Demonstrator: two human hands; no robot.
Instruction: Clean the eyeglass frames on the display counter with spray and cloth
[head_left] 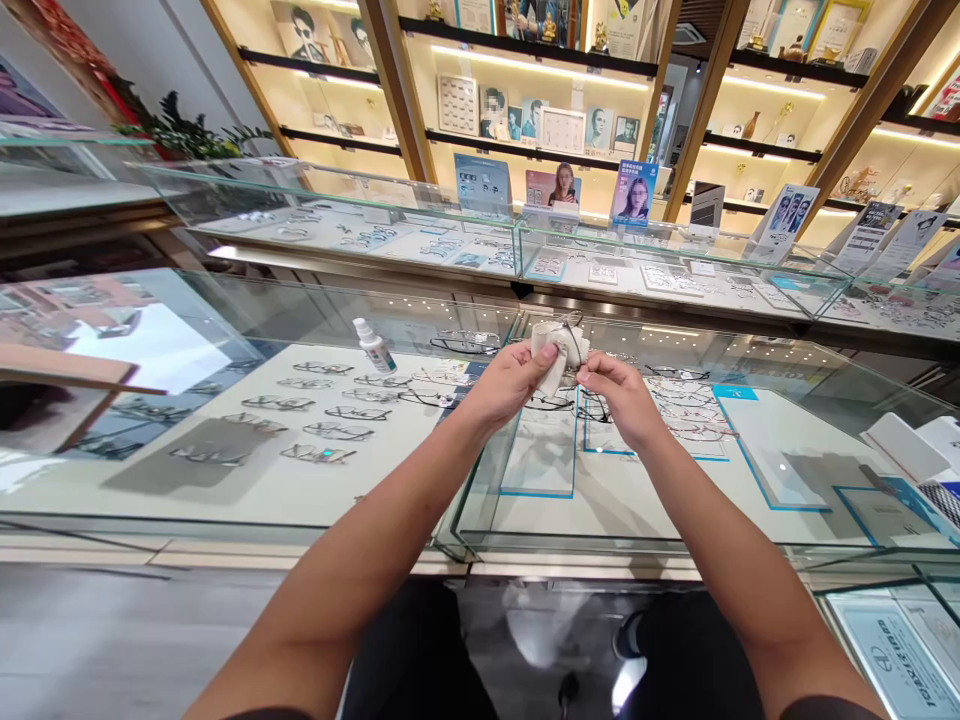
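Left hand [510, 385] fingers pinch a white cloth [553, 350] around glasses [581, 385] gripped by right hand [619, 395] fingers.

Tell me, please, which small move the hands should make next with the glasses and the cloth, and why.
Probably rub the white cloth across the lens. The left hand already presses it around the thin dark-framed glasses, and the right hand steadies the frame above the glass display counter.

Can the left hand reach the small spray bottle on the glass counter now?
Probably yes. The spray bottle stands in the open on the counter top, just beside the left hand, but that hand is holding a cloth.
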